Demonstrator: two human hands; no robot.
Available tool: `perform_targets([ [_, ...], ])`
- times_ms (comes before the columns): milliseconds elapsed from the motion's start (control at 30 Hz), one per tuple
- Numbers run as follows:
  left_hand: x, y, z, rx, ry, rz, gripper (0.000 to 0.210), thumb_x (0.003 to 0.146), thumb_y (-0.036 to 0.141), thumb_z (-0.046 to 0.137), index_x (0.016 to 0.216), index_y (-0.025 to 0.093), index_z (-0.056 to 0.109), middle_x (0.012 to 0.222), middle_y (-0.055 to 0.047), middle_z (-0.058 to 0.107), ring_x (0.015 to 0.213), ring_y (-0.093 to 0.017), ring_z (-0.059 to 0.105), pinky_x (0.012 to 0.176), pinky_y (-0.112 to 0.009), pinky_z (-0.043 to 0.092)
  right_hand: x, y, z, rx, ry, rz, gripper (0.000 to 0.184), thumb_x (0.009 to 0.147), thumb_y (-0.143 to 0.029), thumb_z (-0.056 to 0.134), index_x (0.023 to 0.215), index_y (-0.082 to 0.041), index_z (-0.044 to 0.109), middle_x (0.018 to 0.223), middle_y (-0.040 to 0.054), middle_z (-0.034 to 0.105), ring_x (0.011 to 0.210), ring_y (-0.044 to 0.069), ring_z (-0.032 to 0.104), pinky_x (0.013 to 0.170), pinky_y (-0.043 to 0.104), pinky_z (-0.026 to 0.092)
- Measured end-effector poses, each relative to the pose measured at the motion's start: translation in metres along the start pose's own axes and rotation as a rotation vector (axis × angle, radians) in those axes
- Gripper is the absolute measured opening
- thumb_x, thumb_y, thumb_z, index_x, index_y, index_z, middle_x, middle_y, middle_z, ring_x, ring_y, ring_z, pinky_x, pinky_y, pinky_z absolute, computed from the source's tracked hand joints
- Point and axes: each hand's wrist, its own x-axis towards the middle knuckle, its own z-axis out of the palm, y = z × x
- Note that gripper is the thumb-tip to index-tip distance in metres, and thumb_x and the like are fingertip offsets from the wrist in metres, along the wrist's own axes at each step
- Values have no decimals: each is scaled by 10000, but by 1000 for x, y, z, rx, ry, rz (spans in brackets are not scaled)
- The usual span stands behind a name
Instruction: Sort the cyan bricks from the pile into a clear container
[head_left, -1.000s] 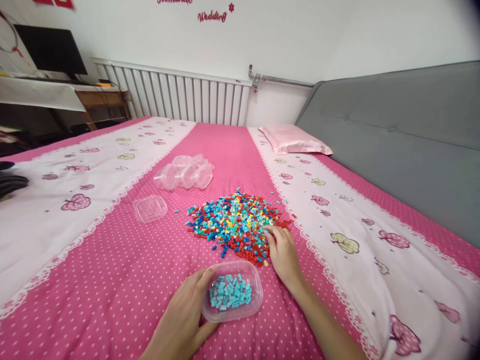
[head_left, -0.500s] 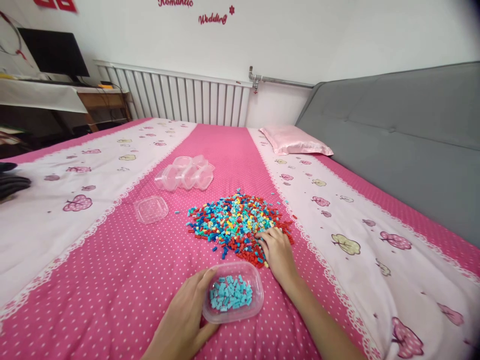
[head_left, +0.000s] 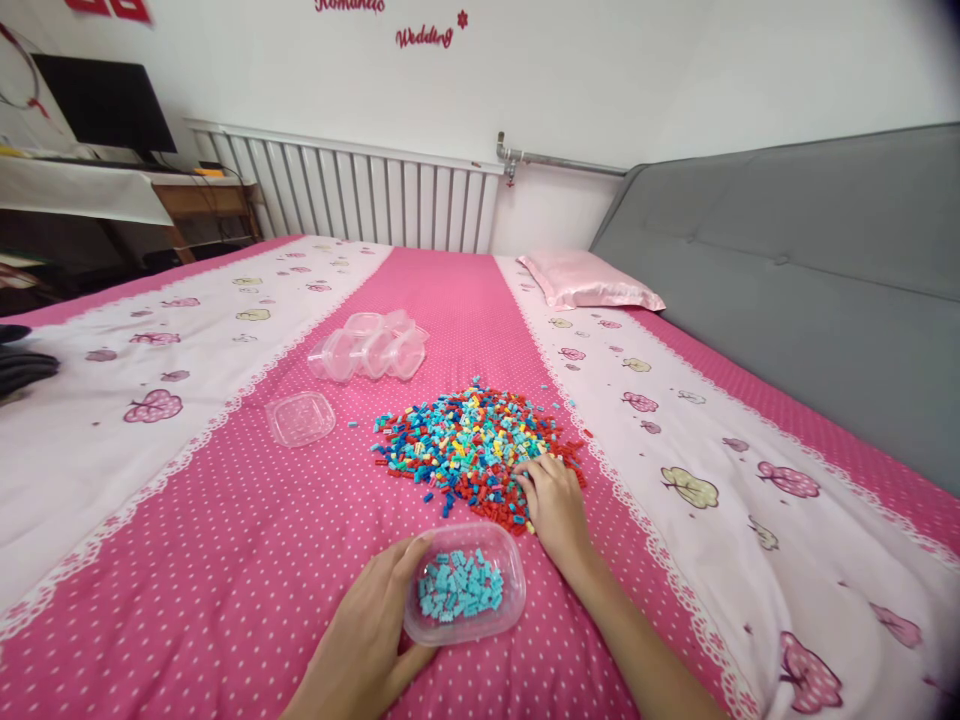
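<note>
My left hand grips the left side of a clear plastic container, its thumb and fingers around the wall. Inside lie many light-blue toy bricks, all of one colour. Just beyond the container, a loose heap of small toy bricks in red, blue, light blue, yellow and green spreads over the bed. At the heap's near right edge rests my right hand, fingers bent down among the bricks. Its fingertips are pressed together there, and what they pinch, if anything, is too small to make out.
A clear lid lies flat left of the heap. Behind it sit several stacked clear containers. The pink bedspread is soft and dotted. A pillow and a grey headboard stand at the right; dark gloves at far left.
Almost nothing differs. My right hand stays at the heap's edge with a slight shift of its fingers, and my left hand keeps its hold on the container.
</note>
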Motion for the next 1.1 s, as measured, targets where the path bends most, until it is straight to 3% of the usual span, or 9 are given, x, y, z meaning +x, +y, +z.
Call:
perform_targets([
  [133, -1, 0, 0, 13, -11, -5, 722, 874, 341, 666, 1498, 247, 314, 1355, -120, 636, 1190, -307, 647, 996, -423, 551, 2, -2, -3, 101, 85, 51, 262, 1021, -237, 398, 942, -187, 643, 963, 85, 653, 905, 243, 584, 820, 371, 419],
  [233, 0, 1, -1, 5, -10, -3, 711, 883, 337, 654, 1498, 247, 309, 1360, -121, 633, 1194, -308, 644, 1002, -425, 545, 3, -10, -20, 229, 131, 65, 262, 1030, -267, 383, 940, -193, 618, 945, 74, 623, 888, 232, 579, 814, 357, 437],
  [400, 1, 4, -3, 10, -10, 3, 701, 882, 328, 649, 1490, 235, 311, 1356, -128, 630, 1189, -304, 646, 995, -417, 549, -13, -42, -58, 385, 55, -86, 251, 1044, -297, 414, 916, -212, 612, 883, 32, 615, 829, 189, 576, 742, 296, 444],
  [600, 4, 6, -3, 35, 21, 24, 654, 904, 316, 605, 1483, 220, 318, 1328, -142, 643, 1168, -306, 657, 963, -421, 567, -31, -77, -65, 48, -125, -365, 170, 953, -184, 608, 786, -202, 635, 786, 7, 630, 758, 178, 559, 668, 303, 384],
  [833, 3, 5, -1, 3, 3, 10, 683, 878, 296, 634, 1482, 239, 321, 1332, -127, 640, 1180, -308, 648, 988, -440, 552, -30, -97, -52, -206, -163, -434, 212, 901, -120, 658, 710, -210, 637, 762, 15, 627, 755, 208, 569, 665, 349, 376],
  [1100, 3, 6, -1, 0, -6, 9, 715, 846, 258, 654, 1477, 219, 320, 1338, -135, 629, 1196, -312, 631, 998, -453, 548, -33, -101, -53, -204, -230, -378, 254, 892, -31, 584, 738, -222, 651, 728, -9, 692, 684, 191, 623, 620, 336, 379],
])
